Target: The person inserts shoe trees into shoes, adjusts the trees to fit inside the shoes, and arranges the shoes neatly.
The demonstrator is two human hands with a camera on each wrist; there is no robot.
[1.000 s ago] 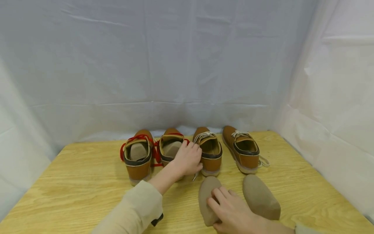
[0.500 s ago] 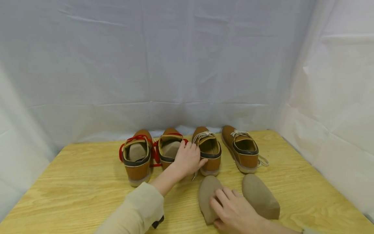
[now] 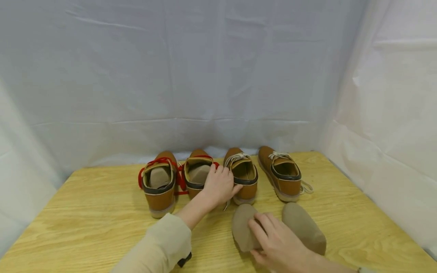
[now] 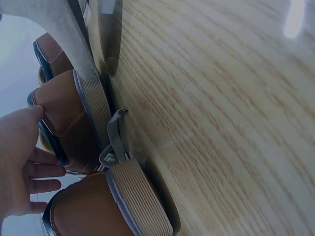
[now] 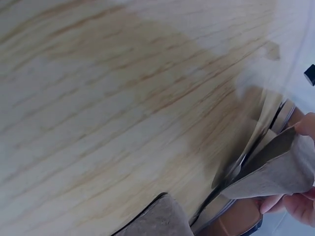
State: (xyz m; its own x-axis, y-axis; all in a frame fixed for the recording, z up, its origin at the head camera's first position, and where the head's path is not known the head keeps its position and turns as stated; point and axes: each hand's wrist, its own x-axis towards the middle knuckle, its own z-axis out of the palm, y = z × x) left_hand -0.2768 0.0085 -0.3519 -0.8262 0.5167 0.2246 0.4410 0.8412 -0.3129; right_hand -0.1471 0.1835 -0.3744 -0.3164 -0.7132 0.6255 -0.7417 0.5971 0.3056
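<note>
My right hand (image 3: 281, 237) pinches the near end of a beige moulded shoe insert (image 3: 242, 229), thumb below and fingers on top. In the right wrist view that insert (image 5: 275, 172) is tipped, its held end raised off the table. My left hand (image 3: 220, 185) reaches between two brown shoes, fingers loosely extended. The left wrist view shows its thumb at the heel of the left white-laced shoe (image 4: 64, 108), the other fingers hanging over the gap towards a red-laced shoe (image 4: 88, 211). A second beige insert (image 3: 304, 227) lies to the right of the held one.
Four brown shoes stand in a row, heels towards me. Beige inserts sit inside the left red-laced shoe (image 3: 160, 199) and its mate (image 3: 195, 191). At the right stands another white-laced shoe (image 3: 288, 185), a lace trailing. Pale cloth (image 3: 205, 76) encloses the wooden table (image 3: 85, 212).
The right hand has lifted the near end of the insert, which was lying lower before. The left thumb has spread out to the right; the left hand otherwise stays in place.
</note>
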